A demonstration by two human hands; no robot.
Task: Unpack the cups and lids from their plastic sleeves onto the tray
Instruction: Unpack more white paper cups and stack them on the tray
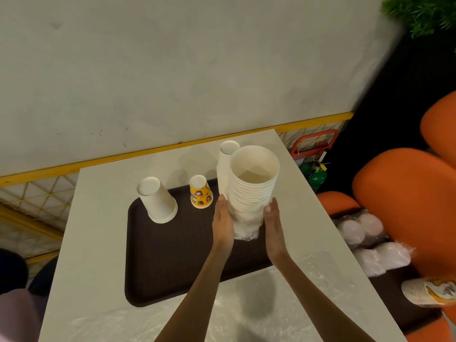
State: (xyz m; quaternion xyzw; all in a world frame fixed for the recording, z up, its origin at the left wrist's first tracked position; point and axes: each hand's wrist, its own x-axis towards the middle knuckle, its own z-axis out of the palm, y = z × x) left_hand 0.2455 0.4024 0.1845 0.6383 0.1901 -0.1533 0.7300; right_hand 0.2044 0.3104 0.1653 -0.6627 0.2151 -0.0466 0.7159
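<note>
**Cup stack [251, 188] on tray [172, 255]**

Mouths up, tray's right side, sleeve [246, 228] bunched at base. Left hand [223, 223] and right hand [272, 225] flank it, fingers straight, flat. Yellow cup [200, 192] further left. White table [103, 243]; bagged lids [365, 233] on orange seat [399, 188], right.

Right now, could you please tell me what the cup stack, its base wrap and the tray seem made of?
Tall stack of white cups: likely paper, matte, rolled rims. Crinkled clear sleeve at its base: thin plastic film, glossy wrinkles. Dark brown rectangular tray: probably plastic, dull, rounded rim.
</note>
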